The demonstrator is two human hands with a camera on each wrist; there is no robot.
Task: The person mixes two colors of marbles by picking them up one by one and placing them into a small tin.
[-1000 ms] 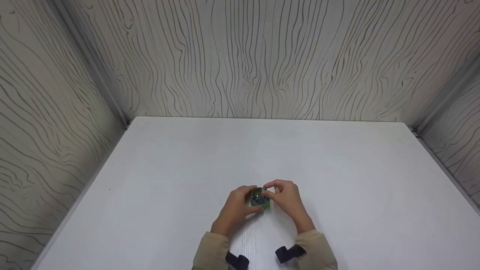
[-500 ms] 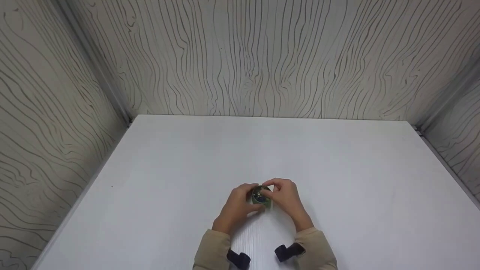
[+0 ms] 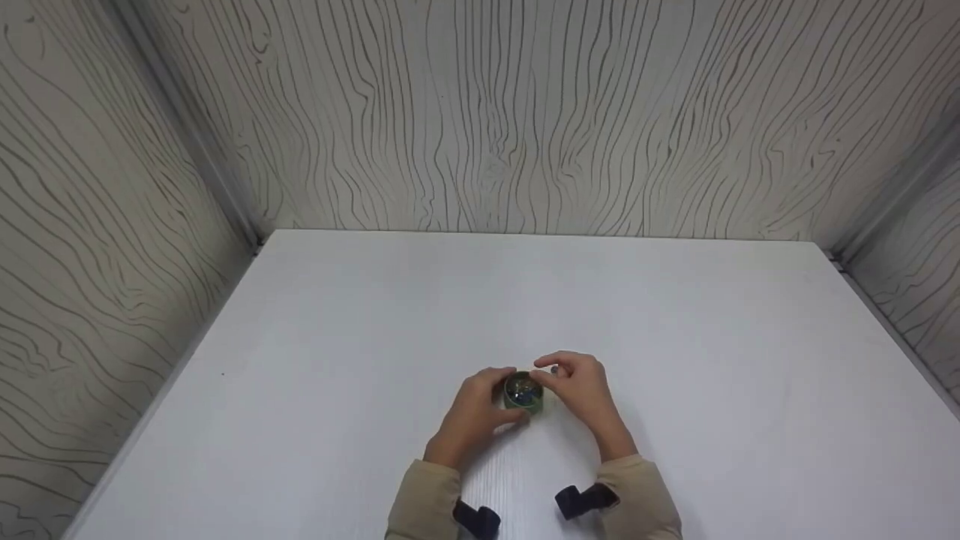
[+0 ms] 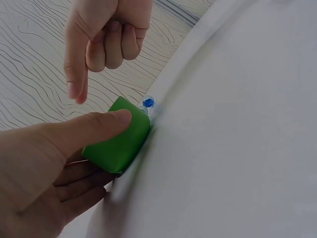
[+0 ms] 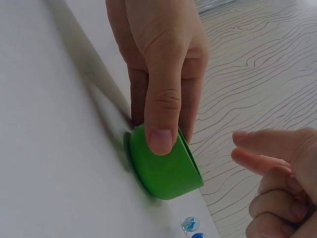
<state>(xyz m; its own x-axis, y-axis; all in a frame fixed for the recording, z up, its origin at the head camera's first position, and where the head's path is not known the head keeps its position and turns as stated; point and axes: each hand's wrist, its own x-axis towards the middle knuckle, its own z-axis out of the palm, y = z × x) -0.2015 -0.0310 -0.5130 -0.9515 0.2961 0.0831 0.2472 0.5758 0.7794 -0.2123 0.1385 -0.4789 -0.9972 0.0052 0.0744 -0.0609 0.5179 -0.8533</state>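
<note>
My left hand grips a small green cup on the white table, thumb on one side and fingers on the other. Several shiny glass marbles lie inside the cup. Just right of the cup hovers my right hand. Its thumb and index finger are extended with a narrow gap and nothing visible between them, while the other fingers curl in. Two clear-and-blue marbles sit on the table beside the cup; in the head view the right hand mostly hides them.
A white tabletop surrounds the hands. Wood-grain panels stand behind it and at both sides. Black wrist mounts stick out from both beige sleeves.
My right thumb and index finger were over the cup's mouth, pinched together; they have moved right, off the cup, and spread slightly. The left hand keeps holding the cup in place.
</note>
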